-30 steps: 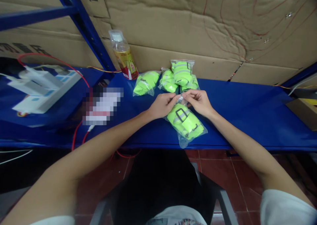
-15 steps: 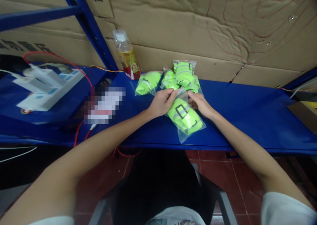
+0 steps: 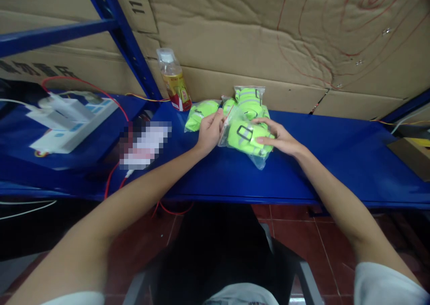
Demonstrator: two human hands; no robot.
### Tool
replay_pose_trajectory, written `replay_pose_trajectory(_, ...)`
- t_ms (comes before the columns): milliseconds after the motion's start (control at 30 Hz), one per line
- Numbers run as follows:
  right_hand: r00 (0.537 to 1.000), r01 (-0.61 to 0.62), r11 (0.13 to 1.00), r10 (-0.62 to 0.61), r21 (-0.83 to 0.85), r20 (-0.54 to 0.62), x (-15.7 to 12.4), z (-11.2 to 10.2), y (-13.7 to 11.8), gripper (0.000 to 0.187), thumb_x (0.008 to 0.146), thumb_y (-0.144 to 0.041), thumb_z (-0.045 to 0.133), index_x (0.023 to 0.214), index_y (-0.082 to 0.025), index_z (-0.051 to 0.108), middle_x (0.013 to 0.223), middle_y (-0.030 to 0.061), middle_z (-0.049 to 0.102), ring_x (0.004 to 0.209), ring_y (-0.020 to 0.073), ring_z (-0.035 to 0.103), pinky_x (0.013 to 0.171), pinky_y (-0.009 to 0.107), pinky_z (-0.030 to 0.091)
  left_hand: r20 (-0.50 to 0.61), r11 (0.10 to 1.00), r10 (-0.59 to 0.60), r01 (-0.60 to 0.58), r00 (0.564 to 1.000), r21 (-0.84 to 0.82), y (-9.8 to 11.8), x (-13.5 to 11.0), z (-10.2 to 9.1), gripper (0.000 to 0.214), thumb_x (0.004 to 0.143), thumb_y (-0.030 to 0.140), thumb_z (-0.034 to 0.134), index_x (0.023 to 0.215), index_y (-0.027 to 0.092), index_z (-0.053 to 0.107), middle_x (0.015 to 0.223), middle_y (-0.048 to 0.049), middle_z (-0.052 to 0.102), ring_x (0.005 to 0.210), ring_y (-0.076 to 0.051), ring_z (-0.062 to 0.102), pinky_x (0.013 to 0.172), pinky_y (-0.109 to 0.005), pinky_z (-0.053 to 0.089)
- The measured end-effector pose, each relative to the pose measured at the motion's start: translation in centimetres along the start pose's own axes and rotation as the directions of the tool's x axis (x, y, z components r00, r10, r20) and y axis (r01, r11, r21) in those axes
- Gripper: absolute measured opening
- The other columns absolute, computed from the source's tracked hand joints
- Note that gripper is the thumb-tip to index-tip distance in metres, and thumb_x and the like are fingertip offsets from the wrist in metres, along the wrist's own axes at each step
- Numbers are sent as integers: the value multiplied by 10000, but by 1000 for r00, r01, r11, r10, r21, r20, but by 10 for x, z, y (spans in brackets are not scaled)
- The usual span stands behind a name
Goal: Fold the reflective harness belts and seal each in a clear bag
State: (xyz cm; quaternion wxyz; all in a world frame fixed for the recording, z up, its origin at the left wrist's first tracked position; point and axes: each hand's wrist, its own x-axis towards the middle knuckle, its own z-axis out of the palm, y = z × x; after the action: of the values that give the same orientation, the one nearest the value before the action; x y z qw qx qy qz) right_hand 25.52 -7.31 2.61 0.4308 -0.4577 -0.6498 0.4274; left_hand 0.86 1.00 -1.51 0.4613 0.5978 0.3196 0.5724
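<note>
A clear zip bag [image 3: 247, 137] with a folded neon-yellow reflective strap and a dark buckle inside is held between my two hands. My left hand [image 3: 208, 132] pinches the bag's zip edge at its left end. My right hand [image 3: 280, 137] grips the filled part from the right, thumb on top and fingers behind. Just beyond it, more bagged neon-yellow straps [image 3: 249, 100] lie piled against the cardboard. Another such bag [image 3: 201, 112] sits behind my left hand, partly covered by it.
A drink bottle [image 3: 176, 85] stands against the cardboard wall [image 3: 215, 36]. On the left are a white power strip [image 3: 70, 126], red cables and a blurred-out object [image 3: 146, 146]. The blue shelf [image 3: 336, 161] ends in a front edge before my lap. A cardboard box [image 3: 410, 157] is at the far right.
The bag has turned so its zip edge points left. My right hand has moved from the zip edge onto the filled part, while my left hand has shifted slightly left.
</note>
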Motion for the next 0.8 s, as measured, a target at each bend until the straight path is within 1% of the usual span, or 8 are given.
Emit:
replay_pose_trajectory(133, 952, 88, 992, -56, 94, -300, 9, -25, 4, 532, 856, -682, 777, 1194, -323, 579, 867, -48, 636, 547, 138, 517, 415, 273, 426, 57, 997, -80, 81, 995, -16, 2, 7, -7, 529, 1060, 693, 534, 869, 216, 657, 545, 35, 602, 338, -85, 427, 350, -246, 256)
replay_pose_trajectory(200, 854, 90, 996, -64, 25, -517, 14, -45, 12, 548, 882, -781, 673, 1143, -314, 553, 892, -12, 669, 630, 188, 609, 513, 333, 531, 87, 999, -33, 31, 996, 31, 1, 7, -9, 438, 1057, 592, 606, 853, 209, 662, 543, 39, 597, 355, -75, 426, 373, -234, 267)
replay_pose_trajectory(267, 753, -54, 972, -112, -229, -649, 15, -65, 25, 620, 854, -847, 651, 1092, -275, 615, 980, 70, 742, 843, 277, 719, 769, 466, 632, 124, 997, 20, -30, 992, 78, 0, 4, -8, 367, 1050, 493, 646, 826, 203, 668, 538, 42, 575, 405, -74, 440, 423, -223, 309)
replay_pose_trajectory(367, 800, -269, 782, -144, -563, -582, 15, -89, 46, 805, 861, -950, 534, 1096, -207, 732, 1185, 185, 780, 1197, 395, 713, 1125, 617, 514, 212, 983, 69, -103, 975, 153, -1, -2, -6, 318, 1053, 405, 619, 827, 193, 689, 566, 32, 581, 485, -86, 485, 512, -226, 375)
replay_pose_trajectory(467, 811, -323, 725, -118, -608, -572, 15, -98, 63, 991, 852, -995, 484, 1328, -156, 714, 1323, 240, 742, 1258, 427, 698, 1136, 639, 502, 284, 948, 90, -170, 955, 269, -1, -7, -5, 302, 1047, 373, 585, 848, 190, 720, 596, 26, 592, 514, -103, 500, 539, -249, 373)
replay_pose_trajectory(600, 807, -245, 660, -268, -710, -527, 14, -91, 66, 1039, 836, -954, 596, 1549, -199, 570, 1525, 261, 602, 1352, 454, 634, 1116, 657, 512, 295, 862, 164, -282, 941, 421, -1, -8, -6, 317, 1026, 374, 589, 809, 202, 742, 597, 26, 599, 523, -121, 492, 558, -281, 344)
replay_pose_trajectory(700, 817, -158, 543, -398, -825, -418, 11, -77, 56, 935, 873, -908, 604, 1514, -227, 601, 1580, 260, 536, 1474, 477, 511, 1175, 676, 452, 282, 798, 196, -320, 939, 510, -1, -8, -7, 326, 1023, 374, 591, 779, 216, 740, 600, 24, 602, 538, -133, 496, 582, -299, 349)
replay_pose_trajectory(800, 860, -97, 474, -403, -875, -314, 9, -62, 48, 856, 905, -873, 580, 1476, -237, 636, 1618, 238, 509, 1501, 480, 479, 1205, 688, 414, 245, 701, 256, -354, 935, 619, 0, -6, -10, 302, 1022, 369, 589, 797, 226, 731, 725, -9, 676, 707, -177, 601, 730, -327, 468)
